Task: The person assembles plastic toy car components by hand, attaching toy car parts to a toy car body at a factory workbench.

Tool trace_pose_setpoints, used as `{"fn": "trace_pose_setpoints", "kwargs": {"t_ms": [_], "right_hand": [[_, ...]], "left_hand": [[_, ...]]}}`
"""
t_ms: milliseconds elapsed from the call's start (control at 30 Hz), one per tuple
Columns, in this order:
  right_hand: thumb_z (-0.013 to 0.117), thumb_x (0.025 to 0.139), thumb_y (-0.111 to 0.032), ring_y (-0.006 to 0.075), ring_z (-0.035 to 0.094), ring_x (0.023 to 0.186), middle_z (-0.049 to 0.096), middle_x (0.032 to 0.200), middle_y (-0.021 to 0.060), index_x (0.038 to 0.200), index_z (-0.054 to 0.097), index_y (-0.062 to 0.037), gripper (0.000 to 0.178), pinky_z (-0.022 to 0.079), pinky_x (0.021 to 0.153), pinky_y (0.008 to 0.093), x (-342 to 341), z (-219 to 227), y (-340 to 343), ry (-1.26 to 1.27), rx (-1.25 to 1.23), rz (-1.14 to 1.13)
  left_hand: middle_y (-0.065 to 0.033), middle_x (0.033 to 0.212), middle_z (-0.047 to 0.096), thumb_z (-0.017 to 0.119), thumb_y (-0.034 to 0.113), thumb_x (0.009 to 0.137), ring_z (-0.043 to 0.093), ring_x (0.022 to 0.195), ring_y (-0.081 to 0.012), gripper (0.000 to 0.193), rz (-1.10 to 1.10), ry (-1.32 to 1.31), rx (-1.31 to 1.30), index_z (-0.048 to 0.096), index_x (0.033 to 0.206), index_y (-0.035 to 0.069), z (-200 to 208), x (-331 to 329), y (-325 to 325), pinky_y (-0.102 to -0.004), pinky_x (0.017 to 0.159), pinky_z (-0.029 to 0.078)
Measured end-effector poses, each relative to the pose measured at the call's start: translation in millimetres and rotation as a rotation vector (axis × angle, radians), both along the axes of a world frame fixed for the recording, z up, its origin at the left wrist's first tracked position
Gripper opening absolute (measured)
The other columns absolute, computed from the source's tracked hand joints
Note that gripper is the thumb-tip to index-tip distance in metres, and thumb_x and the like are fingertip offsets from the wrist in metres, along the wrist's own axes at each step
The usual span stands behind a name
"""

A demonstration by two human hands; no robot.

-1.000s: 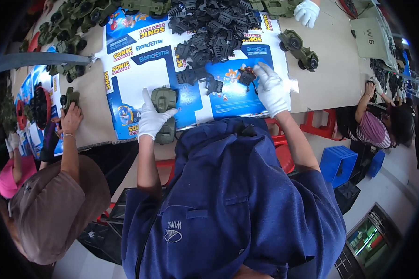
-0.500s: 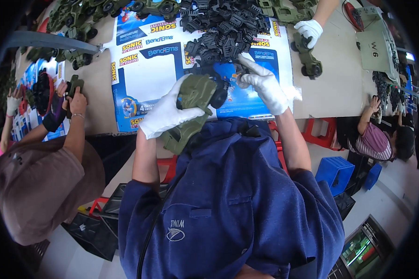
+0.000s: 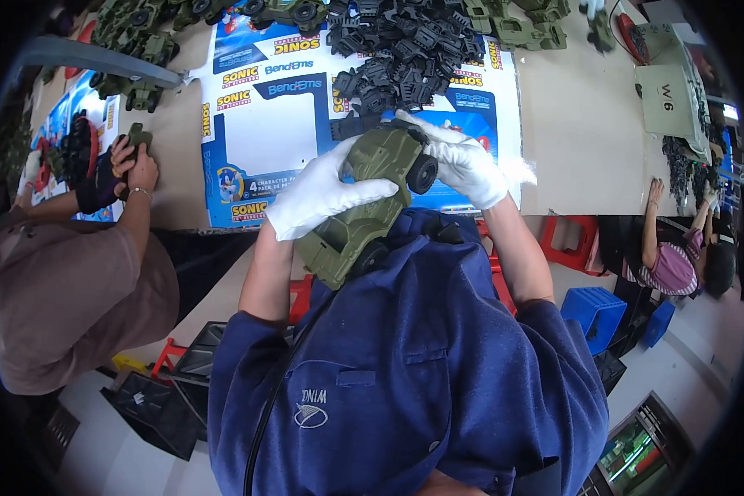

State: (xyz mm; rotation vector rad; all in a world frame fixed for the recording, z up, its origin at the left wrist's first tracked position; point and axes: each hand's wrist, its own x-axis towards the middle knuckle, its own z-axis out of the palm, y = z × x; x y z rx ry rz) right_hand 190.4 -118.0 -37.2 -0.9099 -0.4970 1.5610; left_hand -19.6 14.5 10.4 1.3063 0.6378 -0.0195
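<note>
My left hand (image 3: 326, 186), in a white glove, is wrapped round an olive-green toy truck (image 3: 380, 165) with black wheels, held tilted above the table's near edge. The thumb lies across its body. My right hand (image 3: 463, 165), also gloved in white, is at the truck's far end beside a black wheel (image 3: 422, 174). Its fingers are closed on a small black plastic part (image 3: 403, 124) there, mostly hidden by the glove. Just beyond my hands lies a heap of black plastic parts (image 3: 405, 50).
Blue-and-white printed cardboard sheets (image 3: 264, 132) cover the table under the heap. More green toy trucks (image 3: 132, 50) lie far left, and green truck bodies (image 3: 521, 25) far right. A grey metal bar (image 3: 99, 62) juts in from the left. Co-workers sit on both sides.
My right hand has come back from the heap's edge to the truck. The truck has risen and shifted slightly right. A co-worker's gloved hand at the far right has drawn away with a green truck.
</note>
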Motion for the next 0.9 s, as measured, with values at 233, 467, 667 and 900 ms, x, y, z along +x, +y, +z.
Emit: {"fn": "trace_pose_setpoints", "kwargs": {"t_ms": [233, 467, 667, 900], "right_hand": [[0.058, 0.094, -0.008, 0.0117, 0.055, 0.103, 0.050, 0.141, 0.0088, 0.145, 0.037, 0.0048, 0.057, 0.044, 0.094, 0.0229, 6, 2, 0, -0.044, 0.030, 0.013], [0.051, 0.084, 0.007, 0.0079, 0.055, 0.092, 0.059, 0.126, 0.0110, 0.148, 0.041, -0.0131, 0.068, 0.045, 0.083, 0.0201, 31, 25, 16, -0.834, 0.079, 0.296], [0.086, 0.051, -0.033, 0.0321, 0.054, 0.124, 0.053, 0.134, 0.0242, 0.142, 0.038, 0.0028, 0.109, 0.041, 0.106, 0.0364, 10, 49, 22, -1.139, 0.077, 0.237], [0.091, 0.049, -0.037, 0.0326, 0.047, 0.131, 0.048, 0.142, 0.0184, 0.139, 0.041, 0.0001, 0.109, 0.036, 0.111, 0.0395, -11, 15, 18, -0.986, 0.203, -0.062]], "left_hand": [[-0.0155, 0.129, 0.060, 0.082, 0.035, 0.077, 0.055, 0.120, -0.0209, 0.080, 0.003, -0.037, -0.008, 0.047, 0.137, -0.005, 1, 3, -2, -0.0313, 0.102, 0.042], [-0.0151, 0.125, 0.063, 0.082, 0.040, 0.074, 0.060, 0.117, -0.0226, 0.082, 0.035, 0.067, 0.171, 0.048, 0.136, 0.000, -5, 10, -6, -0.0320, 0.099, 0.044], [-0.0158, 0.123, 0.064, 0.079, 0.048, 0.076, 0.061, 0.116, -0.0254, 0.087, 0.142, 0.090, 0.243, 0.043, 0.140, 0.001, -7, 25, -16, -0.0335, 0.100, 0.044], [-0.0170, 0.127, 0.056, 0.066, 0.061, 0.083, 0.055, 0.118, -0.0277, 0.086, 0.297, -0.511, 0.231, 0.044, 0.139, 0.000, -42, 39, -11, -0.0365, 0.101, 0.041]]}}
